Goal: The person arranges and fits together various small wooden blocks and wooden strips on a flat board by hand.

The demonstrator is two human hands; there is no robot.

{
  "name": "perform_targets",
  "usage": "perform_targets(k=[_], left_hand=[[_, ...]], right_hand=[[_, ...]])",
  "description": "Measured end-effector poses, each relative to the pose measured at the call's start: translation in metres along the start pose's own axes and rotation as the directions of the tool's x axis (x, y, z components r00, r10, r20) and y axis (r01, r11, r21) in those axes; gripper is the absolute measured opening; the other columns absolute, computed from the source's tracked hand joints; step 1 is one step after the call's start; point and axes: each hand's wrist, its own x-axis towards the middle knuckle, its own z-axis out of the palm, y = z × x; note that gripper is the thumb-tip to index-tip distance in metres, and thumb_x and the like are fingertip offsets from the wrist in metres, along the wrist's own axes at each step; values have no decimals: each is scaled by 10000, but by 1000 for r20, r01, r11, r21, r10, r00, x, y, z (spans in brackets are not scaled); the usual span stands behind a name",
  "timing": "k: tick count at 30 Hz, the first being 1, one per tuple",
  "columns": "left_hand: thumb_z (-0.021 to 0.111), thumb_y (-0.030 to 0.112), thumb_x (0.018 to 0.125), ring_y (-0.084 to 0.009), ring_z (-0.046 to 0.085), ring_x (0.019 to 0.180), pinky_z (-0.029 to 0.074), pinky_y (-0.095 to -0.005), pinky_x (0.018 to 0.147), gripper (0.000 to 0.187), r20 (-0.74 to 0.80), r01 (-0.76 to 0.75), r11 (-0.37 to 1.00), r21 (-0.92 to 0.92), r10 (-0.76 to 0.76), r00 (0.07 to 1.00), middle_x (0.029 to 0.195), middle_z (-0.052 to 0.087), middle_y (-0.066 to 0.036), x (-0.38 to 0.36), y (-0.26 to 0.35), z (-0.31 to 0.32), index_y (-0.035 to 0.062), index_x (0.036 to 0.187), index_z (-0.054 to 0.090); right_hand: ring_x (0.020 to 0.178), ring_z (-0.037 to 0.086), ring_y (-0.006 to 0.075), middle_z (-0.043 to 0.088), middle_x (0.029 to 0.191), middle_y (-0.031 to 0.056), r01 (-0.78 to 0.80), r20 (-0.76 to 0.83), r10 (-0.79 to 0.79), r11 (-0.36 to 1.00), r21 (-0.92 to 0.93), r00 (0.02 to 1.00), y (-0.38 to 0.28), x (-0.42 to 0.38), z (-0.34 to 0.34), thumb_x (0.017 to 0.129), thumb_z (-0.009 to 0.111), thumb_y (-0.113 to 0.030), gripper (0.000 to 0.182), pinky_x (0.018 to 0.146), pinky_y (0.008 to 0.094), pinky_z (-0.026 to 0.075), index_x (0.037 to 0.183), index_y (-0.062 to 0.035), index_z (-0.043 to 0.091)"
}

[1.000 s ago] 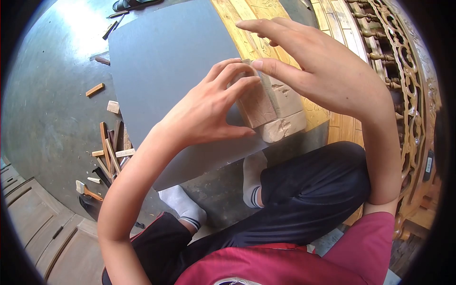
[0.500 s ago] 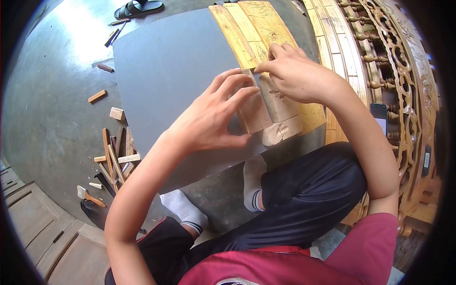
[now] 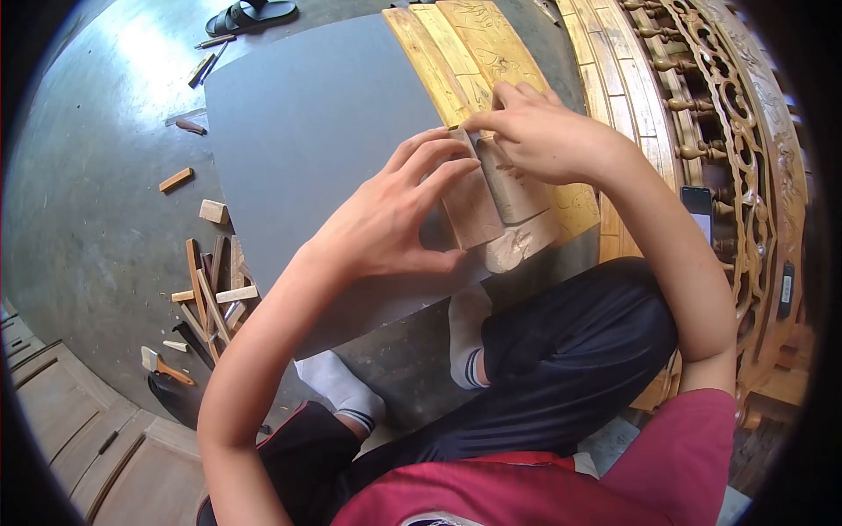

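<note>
A flat brown wooden block (image 3: 474, 209) lies on the right part of the grey board (image 3: 307, 114). My left hand (image 3: 399, 206) arches over its left side, fingertips on its upper end and thumb near its lower left edge. My right hand (image 3: 535, 131) bends over the upper end, its index fingertip at the block's top corner; its other fingers are curled and partly hidden. Beside the block, a curved carved wooden piece (image 3: 517, 188) lies partly under my right hand. A rounded piece with a rough carved face (image 3: 519, 247) sits at their lower end.
Yellow carved planks (image 3: 495, 53) lie at the board's upper right. Wood offcuts (image 3: 210, 289), a brush (image 3: 165, 365) and chisels (image 3: 202, 68) are on the floor at left. A phone (image 3: 698, 210) rests by the carved railing (image 3: 737, 105) at right. A sandal (image 3: 252, 16) is at top.
Both hands stay almost in place around the block. My right hand's index finger has shifted slightly left along the block's upper end.
</note>
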Motion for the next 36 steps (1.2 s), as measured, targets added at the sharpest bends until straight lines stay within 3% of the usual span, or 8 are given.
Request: perform_targets(k=[15,28,29,31,32,33,34,36], left_hand=[[852,367,773,-383,346,1525,352,-507,1265,852,-43,-41,999,-8,40,998,1545,457,-142,8,-4,10,71,1486,490],[829,406,810,-442,260,1548,323,-542,1272,819,-133,-100,992,72,109,985,1548,459,-154,-1,-16,-10,105,1492,489],[767,396,876,-406,403,1467,391,-515,1209,663,-210,-121,987,110,142,967,1477,545,-153,-7,-23,-21,75,1419,562],[721,373,919,-357,541,1318,449,-489,1124,511,-322,-71,984,164,122,939,1336,641,-143,-25,-51,-59,58,1311,633],[699,362,941,-333,610,1244,478,-476,1081,446,-376,-37,980,194,109,920,1266,688,-137,-38,-67,-80,49,1257,669],[688,346,953,-337,668,1111,516,-487,971,371,-549,39,990,138,44,835,1134,720,-146,-51,-79,-100,33,1152,694],[676,329,964,-341,725,977,553,-498,861,325,-697,83,993,85,0,717,1002,751,-154,-62,-89,-120,17,1046,719],[505,291,1046,-215,696,881,546,-342,832,369,-887,316,947,-58,-195,419,930,758,-123,-96,-107,-156,25,1080,759]], right_hand=[[1354,518,362,574,1384,197,-43,-84,44,999,9,996,-2,-5,-6,1051,432,-141,487,1177,464,364,1528,-156,533],[1287,539,387,576,1349,189,44,-115,-35,996,79,993,-3,-13,-16,1056,527,-185,513,1144,472,398,1567,-164,480],[1279,540,399,579,1339,197,65,-126,-53,994,92,991,-4,-15,-19,1050,534,-186,532,1142,469,403,1576,-155,465],[1267,542,405,573,1330,197,132,-182,-104,980,152,978,-17,-15,-25,1047,551,-191,568,1136,470,408,1602,-159,430],[1263,542,399,563,1331,190,166,-219,-121,965,201,968,-27,-15,-27,1052,563,-197,587,1134,475,407,1618,-172,411],[1271,541,389,551,1350,191,212,-283,-163,965,152,945,-40,-15,-25,1042,577,-199,615,1137,483,402,1629,-181,397],[1278,541,380,539,1368,192,239,-355,-188,965,105,916,-50,-18,-24,1032,590,-201,644,1140,491,397,1641,-190,384],[1369,491,376,493,1445,192,324,-335,-285,944,64,898,-75,-27,-33,1001,630,-165,684,1176,490,384,1639,-175,384]])
